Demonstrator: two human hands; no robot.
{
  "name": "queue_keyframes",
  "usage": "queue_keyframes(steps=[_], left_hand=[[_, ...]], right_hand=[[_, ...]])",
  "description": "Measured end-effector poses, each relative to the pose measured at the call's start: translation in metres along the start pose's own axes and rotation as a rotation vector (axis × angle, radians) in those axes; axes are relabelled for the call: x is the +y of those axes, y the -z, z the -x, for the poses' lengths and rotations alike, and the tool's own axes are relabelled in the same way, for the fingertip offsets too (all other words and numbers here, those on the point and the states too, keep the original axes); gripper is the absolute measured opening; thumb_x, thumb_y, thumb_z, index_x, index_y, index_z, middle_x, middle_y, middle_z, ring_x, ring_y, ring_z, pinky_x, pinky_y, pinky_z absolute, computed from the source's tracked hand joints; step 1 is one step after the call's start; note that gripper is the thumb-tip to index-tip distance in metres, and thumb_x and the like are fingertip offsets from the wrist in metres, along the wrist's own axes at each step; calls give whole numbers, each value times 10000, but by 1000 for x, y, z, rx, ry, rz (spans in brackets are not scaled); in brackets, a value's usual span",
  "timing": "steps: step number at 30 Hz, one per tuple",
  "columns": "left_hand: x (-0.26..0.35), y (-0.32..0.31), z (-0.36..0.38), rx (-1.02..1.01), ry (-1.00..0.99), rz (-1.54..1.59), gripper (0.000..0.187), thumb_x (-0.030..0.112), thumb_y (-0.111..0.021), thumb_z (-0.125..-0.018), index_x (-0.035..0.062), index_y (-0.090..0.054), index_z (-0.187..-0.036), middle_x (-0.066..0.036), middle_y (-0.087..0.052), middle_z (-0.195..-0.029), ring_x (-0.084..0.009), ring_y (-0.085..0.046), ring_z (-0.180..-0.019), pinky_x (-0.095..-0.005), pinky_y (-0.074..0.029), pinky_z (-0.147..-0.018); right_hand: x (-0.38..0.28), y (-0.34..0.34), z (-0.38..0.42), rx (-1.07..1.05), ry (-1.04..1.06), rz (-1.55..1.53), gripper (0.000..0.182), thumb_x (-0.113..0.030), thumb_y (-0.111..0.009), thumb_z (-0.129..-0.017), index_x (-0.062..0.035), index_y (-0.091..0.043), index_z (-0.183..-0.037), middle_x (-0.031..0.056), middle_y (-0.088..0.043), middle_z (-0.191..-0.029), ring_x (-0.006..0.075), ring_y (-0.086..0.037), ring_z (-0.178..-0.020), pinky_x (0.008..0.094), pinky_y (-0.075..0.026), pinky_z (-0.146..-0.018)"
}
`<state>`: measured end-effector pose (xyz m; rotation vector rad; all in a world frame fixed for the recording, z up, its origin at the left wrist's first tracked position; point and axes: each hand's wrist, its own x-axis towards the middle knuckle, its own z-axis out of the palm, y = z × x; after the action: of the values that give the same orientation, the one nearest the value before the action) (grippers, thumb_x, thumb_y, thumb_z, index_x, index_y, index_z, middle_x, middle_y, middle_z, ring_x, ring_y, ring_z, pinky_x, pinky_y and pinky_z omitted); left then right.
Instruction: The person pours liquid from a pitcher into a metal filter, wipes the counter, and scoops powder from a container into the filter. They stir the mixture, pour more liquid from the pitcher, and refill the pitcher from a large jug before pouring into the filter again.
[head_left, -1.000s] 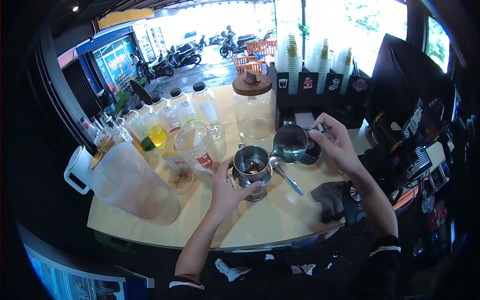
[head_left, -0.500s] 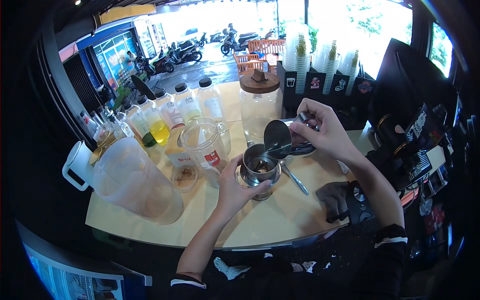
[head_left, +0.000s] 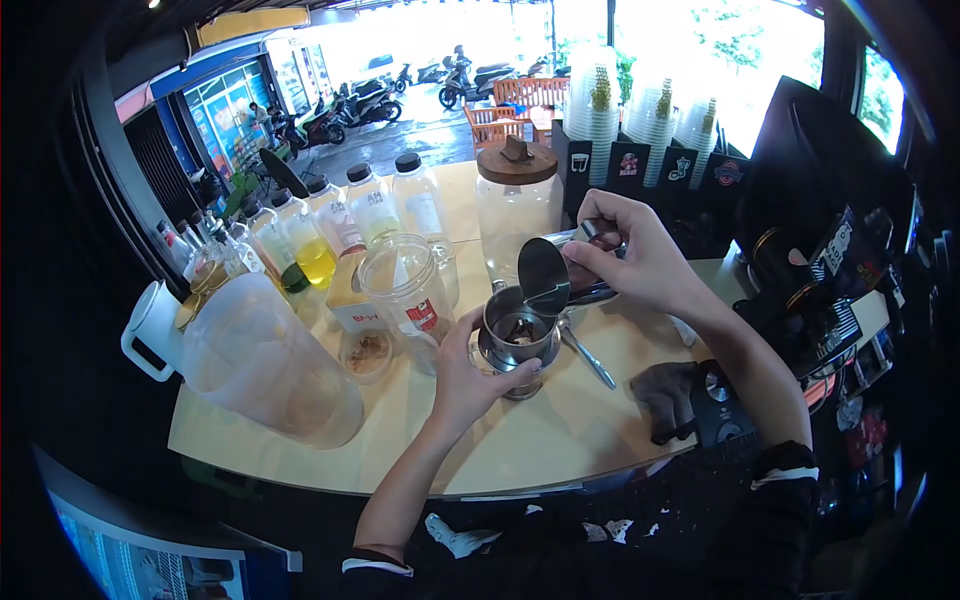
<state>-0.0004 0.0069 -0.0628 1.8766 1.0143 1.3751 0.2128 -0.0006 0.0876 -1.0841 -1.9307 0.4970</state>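
Note:
A small metal cup [head_left: 519,332] with something dark inside stands at the middle of the counter, and my left hand [head_left: 475,372] is wrapped round its left and near side. My right hand [head_left: 632,250] grips the handle of a metal pitcher [head_left: 545,275], which is tilted with its rim just above the cup's right side. What leaves the pitcher is too small to make out. Right of the cup lies a metal spoon [head_left: 590,358].
Left of my hands are an open jar [head_left: 402,280], a tub of brown powder [head_left: 367,355], a large clear pitcher [head_left: 275,365] and several bottles [head_left: 315,260]. Behind stands a wood-lidded jar [head_left: 519,205]. A dark cloth [head_left: 664,400] lies at the right edge.
The pitcher in my right hand has moved slightly left and up and looks more tilted. My left hand stays on the cup.

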Motion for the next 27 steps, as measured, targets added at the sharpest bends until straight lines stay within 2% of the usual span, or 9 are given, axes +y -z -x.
queue_keyframes(steps=[9,11,12,14,23,25,27], left_hand=[[-2,-1,0,11,-7,-5,811,347,-882,-580,-26,-515,-1200,-152,-623,-1089,-246,-593,-1060,-371,-448,-945],[0,0,0,10,-11,-11,811,345,-882,-580,-27,-515,-1200,-152,-623,-1090,-246,-594,-1059,-371,-450,-943],[2,0,0,9,-11,-24,809,342,-881,-581,-26,-514,-1201,-151,-623,-1090,-244,-594,-1060,-369,-450,-943],[5,1,0,5,-12,-37,806,339,-881,-583,-25,-514,-1201,-151,-624,-1091,-243,-593,-1061,-367,-451,-943],[9,3,0,-14,-15,-70,790,319,-874,-594,-20,-509,-1206,-153,-620,-1099,-246,-589,-1079,-364,-447,-950],[9,3,0,-13,7,-76,755,253,-882,-596,-23,-511,-1193,-124,-619,-1107,-205,-583,-1070,-341,-441,-951],[8,2,0,-12,6,-55,756,252,-882,-596,-22,-510,-1193,-124,-618,-1109,-203,-583,-1070,-340,-441,-951]], right_hand=[[-2,-2,0,4,-15,-80,276,-80,-683,-834,-44,-421,-753,-68,-312,-652,-3,-300,-592,196,-277,-492],[2,0,-1,12,-10,-52,207,-52,-677,-807,23,-484,-820,31,-484,-620,40,-429,-578,246,-393,-493],[-1,0,0,14,-10,-53,207,-52,-677,-807,23,-484,-820,31,-484,-620,40,-429,-578,246,-393,-493],[-7,1,2,6,34,26,263,-71,-674,-837,-41,-421,-768,-62,-314,-639,-2,-319,-591,191,-297,-487],[-8,0,2,-10,62,61,217,-67,-669,-834,-28,-459,-794,-55,-342,-622,3,-329,-582,195,-297,-483],[-10,-1,3,-14,70,56,217,-66,-669,-834,-26,-458,-799,-54,-349,-618,3,-336,-578,195,-301,-481],[-13,0,3,-19,77,52,217,-65,-669,-834,-25,-457,-804,-54,-355,-614,4,-343,-573,195,-305,-478]])
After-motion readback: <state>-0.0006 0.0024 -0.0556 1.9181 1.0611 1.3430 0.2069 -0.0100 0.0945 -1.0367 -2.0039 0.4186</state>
